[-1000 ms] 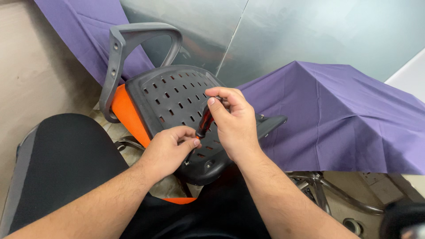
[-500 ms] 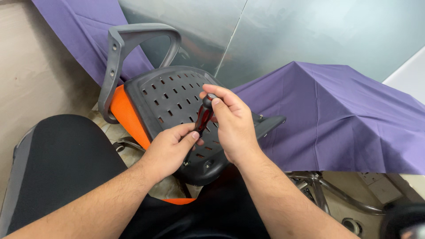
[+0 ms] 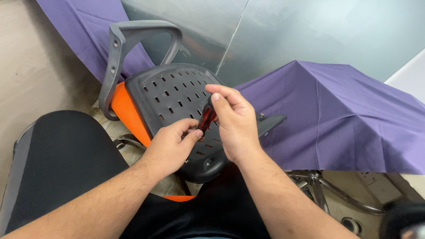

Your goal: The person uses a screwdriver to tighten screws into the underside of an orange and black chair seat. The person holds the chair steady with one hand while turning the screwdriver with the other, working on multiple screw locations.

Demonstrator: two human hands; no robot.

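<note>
Your right hand point(image 3: 237, 121) is wrapped tight around the dark red handle of a screwdriver point(image 3: 206, 118). The tool stands almost upright with its tip down on the black plastic chair seat point(image 3: 172, 95), which lies upturned across your lap. Your left hand point(image 3: 170, 146) pinches the low end of the tool with thumb and fingertips, right at the seat.

The tip could slip off — the plastic looks hard and smooth, and your left fingers sit just beside the point, so a hard push may poke them. The seat rests tilted on your legs, so it could rock or slide.

The seat is full of small slots. Orange mesh point(image 3: 126, 110) shows along its edge. A grey, curved armrest point(image 3: 133, 37) sticks up behind. Soft purple cloth point(image 3: 336, 106) hangs in folds nearby — shiny metal chair legs point(image 3: 316, 188) lie under it.
</note>
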